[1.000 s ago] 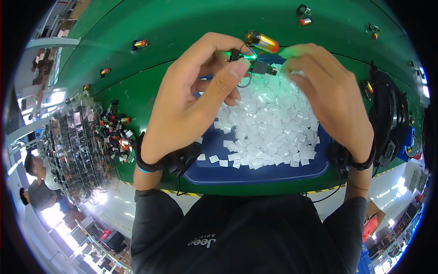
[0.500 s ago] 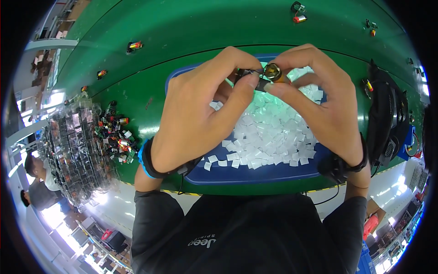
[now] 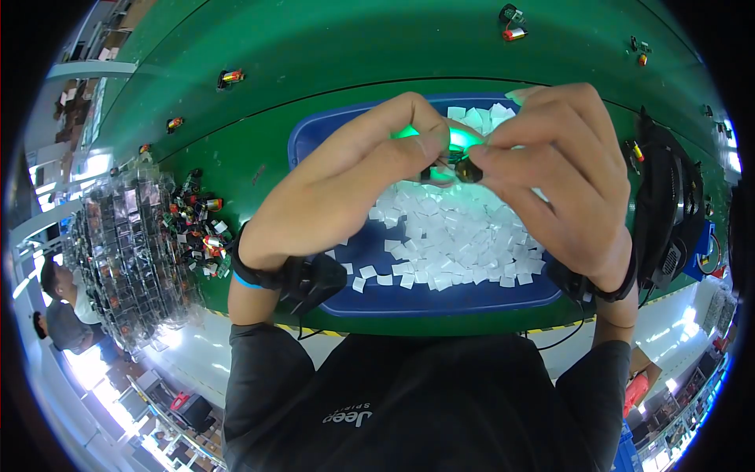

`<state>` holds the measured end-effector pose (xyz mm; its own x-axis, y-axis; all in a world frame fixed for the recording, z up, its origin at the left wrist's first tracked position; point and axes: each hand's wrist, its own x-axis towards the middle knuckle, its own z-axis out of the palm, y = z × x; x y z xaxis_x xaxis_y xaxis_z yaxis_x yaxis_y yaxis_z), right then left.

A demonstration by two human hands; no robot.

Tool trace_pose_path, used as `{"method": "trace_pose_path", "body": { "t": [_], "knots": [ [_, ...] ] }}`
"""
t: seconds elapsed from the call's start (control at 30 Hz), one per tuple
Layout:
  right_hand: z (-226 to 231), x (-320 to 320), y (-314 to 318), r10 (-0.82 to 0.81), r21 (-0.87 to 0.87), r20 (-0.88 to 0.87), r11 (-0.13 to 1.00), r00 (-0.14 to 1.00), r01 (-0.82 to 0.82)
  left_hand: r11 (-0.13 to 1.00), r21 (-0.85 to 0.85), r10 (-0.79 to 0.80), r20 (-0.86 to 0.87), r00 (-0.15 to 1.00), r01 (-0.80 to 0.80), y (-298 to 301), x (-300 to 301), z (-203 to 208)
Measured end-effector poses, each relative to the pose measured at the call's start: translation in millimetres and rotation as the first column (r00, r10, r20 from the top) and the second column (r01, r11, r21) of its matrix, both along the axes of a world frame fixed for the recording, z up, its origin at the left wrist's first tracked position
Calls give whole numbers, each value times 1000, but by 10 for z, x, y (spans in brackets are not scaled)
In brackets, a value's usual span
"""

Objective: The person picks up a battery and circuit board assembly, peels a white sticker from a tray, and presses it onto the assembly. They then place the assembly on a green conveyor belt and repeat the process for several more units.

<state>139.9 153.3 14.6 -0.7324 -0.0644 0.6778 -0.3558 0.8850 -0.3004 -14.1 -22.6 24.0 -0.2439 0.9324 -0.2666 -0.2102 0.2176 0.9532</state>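
Observation:
Over a blue tray (image 3: pixel 440 310) heaped with small white square pieces (image 3: pixel 464 244), both my hands hold one small electronic assembly (image 3: pixel 469 171). It has a dark round end, thin wires and a dark part, and bright green light shines from it onto my fingers. My left hand (image 3: pixel 346 173) is closed, thumb and forefinger pinching the dark part on the left side. In a pinch at the round end is my right hand (image 3: pixel 562 169), its other fingers curled above. Fingers cover much of the assembly, so its full shape is hidden.
Left on the green table (image 3: pixel 354 47) lie a heap of similar assemblies (image 3: pixel 211 236) and a stack of clear plastic trays (image 3: pixel 126 267). Several single assemblies (image 3: pixel 515 34) are spread farther back. A black bag (image 3: pixel 661 197) stands right. Another person (image 3: pixel 71 315) is beyond the left side.
My hands have turned the assembly and brought it slightly nearer to me. Green light now glows strongly between my fingers. My left wrist has rotated, and my right fingers have risen and curled.

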Motion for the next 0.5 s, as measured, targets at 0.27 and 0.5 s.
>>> {"method": "trace_pose_path", "body": {
  "t": [0.27,0.5],
  "knots": [
    [-57,-5,-68,70,20,7,997,998,-70,997,15,64,389,919,-76,31,-46,-106],
    [10,34,-24,42,-54,24,998,999,-41,999,28,-34,-84,996,36,-6,-6,50]
  ]
}}
